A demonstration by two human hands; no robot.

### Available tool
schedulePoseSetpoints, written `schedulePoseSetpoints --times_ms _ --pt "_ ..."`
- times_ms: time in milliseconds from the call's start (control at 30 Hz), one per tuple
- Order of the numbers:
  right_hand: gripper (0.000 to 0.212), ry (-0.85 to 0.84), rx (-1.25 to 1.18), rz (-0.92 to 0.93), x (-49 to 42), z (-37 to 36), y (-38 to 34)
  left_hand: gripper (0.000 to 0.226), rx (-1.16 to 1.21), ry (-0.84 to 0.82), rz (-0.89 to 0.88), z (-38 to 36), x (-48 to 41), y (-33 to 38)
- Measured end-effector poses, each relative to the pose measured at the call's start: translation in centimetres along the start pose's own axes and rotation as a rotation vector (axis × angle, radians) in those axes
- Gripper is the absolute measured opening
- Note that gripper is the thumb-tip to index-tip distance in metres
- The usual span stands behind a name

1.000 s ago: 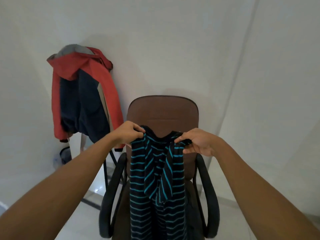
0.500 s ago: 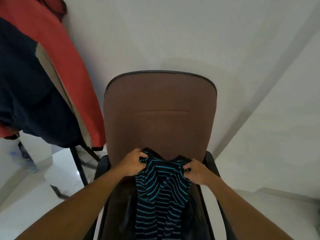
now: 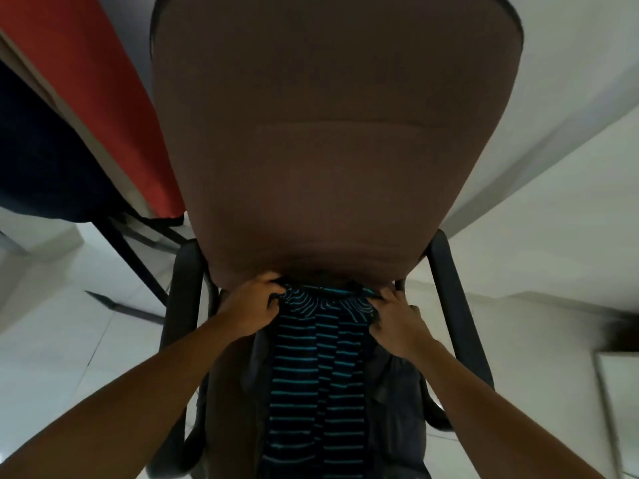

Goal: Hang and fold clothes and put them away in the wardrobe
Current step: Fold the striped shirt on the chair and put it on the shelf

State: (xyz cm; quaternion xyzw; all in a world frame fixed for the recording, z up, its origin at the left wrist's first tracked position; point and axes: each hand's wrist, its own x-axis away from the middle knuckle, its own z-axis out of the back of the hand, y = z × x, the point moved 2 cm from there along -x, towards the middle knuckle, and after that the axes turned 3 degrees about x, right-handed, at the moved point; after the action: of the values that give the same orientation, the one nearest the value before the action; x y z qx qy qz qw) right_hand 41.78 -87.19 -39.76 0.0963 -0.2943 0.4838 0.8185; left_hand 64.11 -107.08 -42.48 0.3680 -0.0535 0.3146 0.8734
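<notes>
A dark shirt with thin blue stripes lies lengthwise down the seat of a brown office chair. My left hand grips its top left corner and my right hand grips its top right corner. Both hands sit low against the foot of the backrest. The shirt's collar edge stretches between them. Under the shirt lies a grey garment on the seat.
A red and navy jacket hangs on a black stand at the left. The chair's black armrests flank my arms. White tiled floor lies on both sides, white walls behind. A dark blurred object is at the right edge.
I have leaned in close to the chair. Both hands have lowered the striped shirt from hanging in the air down onto the seat, still gripping its top corners.
</notes>
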Motion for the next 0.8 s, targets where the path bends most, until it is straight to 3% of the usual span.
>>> schedulePoseSetpoints --times_ms 133,233,367,433,567,733,800 --pt "0.052 0.079 0.007 0.078 5.3 -3.4 -0.1 0.024 -0.067 0.015 -0.116 -2.1 5.9 0.8" --pt "0.057 0.035 0.013 0.156 9.1 -7.4 0.3 0.031 0.010 -0.034 -0.001 -4.4 10.2 1.3" --pt "0.060 -0.028 0.054 0.227 12.7 -12.8 1.2 0.079 0.057 -0.123 0.064 -9.3 14.3 1.1" --pt "0.060 -0.022 0.066 0.239 14.0 -15.5 1.7 0.070 0.033 -0.107 0.087 -11.7 15.9 0.4" --pt "0.056 -0.033 0.089 0.269 16.1 -20.6 1.9 0.029 -0.091 -0.136 -0.012 -16.6 18.9 -0.7" --pt "0.057 -0.114 0.049 0.282 17.5 -26.2 1.8 0.042 -0.106 -0.135 -0.061 -21.4 22.3 -3.2" --pt "0.059 -0.160 0.034 0.286 17.5 -27.9 1.9 0.031 -0.119 -0.205 -0.032 -22.6 22.9 -4.2"
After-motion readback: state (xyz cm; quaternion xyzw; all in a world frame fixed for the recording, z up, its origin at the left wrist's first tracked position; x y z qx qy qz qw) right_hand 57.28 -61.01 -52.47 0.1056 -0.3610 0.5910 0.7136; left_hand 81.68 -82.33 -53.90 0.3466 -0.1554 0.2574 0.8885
